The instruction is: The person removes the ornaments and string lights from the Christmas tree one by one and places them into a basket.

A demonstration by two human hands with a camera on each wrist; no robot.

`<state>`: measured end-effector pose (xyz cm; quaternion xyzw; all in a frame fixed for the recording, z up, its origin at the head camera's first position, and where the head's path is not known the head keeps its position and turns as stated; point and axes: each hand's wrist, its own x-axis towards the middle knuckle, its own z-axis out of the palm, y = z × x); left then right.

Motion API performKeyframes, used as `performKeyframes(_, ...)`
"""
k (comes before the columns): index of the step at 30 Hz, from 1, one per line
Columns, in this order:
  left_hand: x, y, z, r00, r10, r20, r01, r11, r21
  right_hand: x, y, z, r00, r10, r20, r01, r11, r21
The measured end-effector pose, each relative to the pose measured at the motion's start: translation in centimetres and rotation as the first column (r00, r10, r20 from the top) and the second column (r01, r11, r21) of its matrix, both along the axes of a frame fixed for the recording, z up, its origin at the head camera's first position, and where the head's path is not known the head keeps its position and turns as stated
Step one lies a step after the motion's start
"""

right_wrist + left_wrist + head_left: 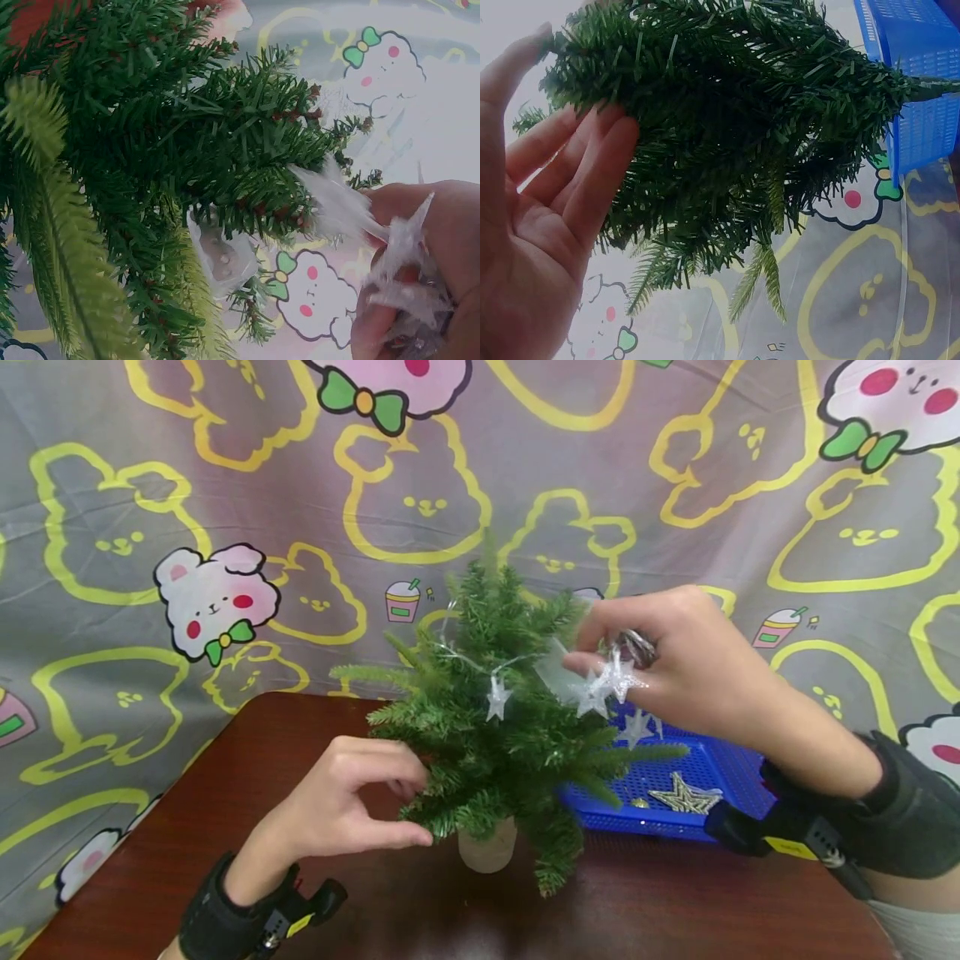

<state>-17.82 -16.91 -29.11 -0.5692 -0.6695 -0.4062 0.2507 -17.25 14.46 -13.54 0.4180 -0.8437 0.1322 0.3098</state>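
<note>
A small artificial Christmas tree (pixel 480 777) stands upright in a pale pot (pixel 487 850). My right hand (pixel 697 652) is at the tree's upper right, gripping a bunched string of star lights (pixel 618 677) between thumb and fingers. From it a thin clear wire runs left across the upper branches, with one white star (pixel 497 698) hanging at the front. My left hand (pixel 337 797) is at the lower left branches, thumb apart from the fingers; in the left wrist view its fingertips (pixel 615 131) touch the green needles. A pale translucent piece (pixel 225 255) shows among branches in the right wrist view.
Behind the tree to the right, a blue plastic basket (pixel 637 822) holds a gold glittery star (pixel 684 795) and a small gold ball (pixel 640 803). All stand on a dark red-brown table (pixel 375 910). A cartoon-printed curtain (pixel 300 510) hangs close behind.
</note>
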Motion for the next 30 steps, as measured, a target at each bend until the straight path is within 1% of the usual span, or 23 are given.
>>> performKeyframes(4, 0.3, 0.0, 0.1, 0.999, -0.046, 0.014, 0.047, 0.998, -0.039, 0.0, 0.0, 0.0, 0.999, 0.016, 0.042, -0.014, 0.999, -0.046)
performKeyframes(8, 0.7, 0.0, 0.2, 0.998, -0.053, 0.018, 0.054, 0.996, -0.065, 0.0, -0.1, 0.1, 0.997, 0.05, 0.063, -0.045, 0.997, -0.066)
performKeyframes(12, 1.2, 0.1, 0.4, 0.999, -0.037, 0.015, 0.038, 0.996, -0.076, -0.1, -0.1, 0.2, 0.991, 0.095, 0.099, -0.085, 0.992, -0.097)
performKeyframes(14, 1.5, 0.3, 0.5, 1.0, -0.021, 0.016, 0.022, 0.996, -0.086, -0.1, -0.1, 0.2, 0.988, 0.093, 0.119, -0.079, 0.99, -0.116)
performKeyframes(19, 2.5, 0.7, 0.9, 1.0, 0.021, 0.001, -0.021, 0.994, -0.111, -0.2, 0.1, 0.2, 0.99, 0.057, 0.131, -0.038, 0.989, -0.14)
performKeyframes(23, 3.0, 0.8, 1.1, 0.997, 0.069, -0.021, -0.072, 0.99, -0.122, -0.5, 0.1, 0.2, 0.986, 0.075, 0.147, -0.057, 0.99, -0.126)
performKeyframes(25, 3.1, 0.8, 1.2, 0.996, 0.079, -0.037, -0.082, 0.991, -0.11, -0.6, 0.0, 0.1, 0.983, 0.103, 0.151, -0.084, 0.988, -0.127)
performKeyframes(27, 3.0, 0.7, 1.3, 0.995, 0.076, -0.059, -0.08, 0.994, -0.078, -0.7, -0.1, 0.0, 0.982, 0.118, 0.148, -0.099, 0.987, -0.13)
performKeyframes(29, 2.8, 0.5, 1.4, 0.995, 0.066, -0.076, -0.067, 0.998, -0.016, -0.7, -0.2, 0.0, 0.982, 0.118, 0.144, -0.099, 0.986, -0.136)
performKeyframes(30, 2.6, 0.5, 1.5, 0.994, 0.058, -0.089, -0.055, 0.998, 0.029, -0.7, -0.2, -0.1, 0.984, 0.113, 0.141, -0.093, 0.986, -0.142)
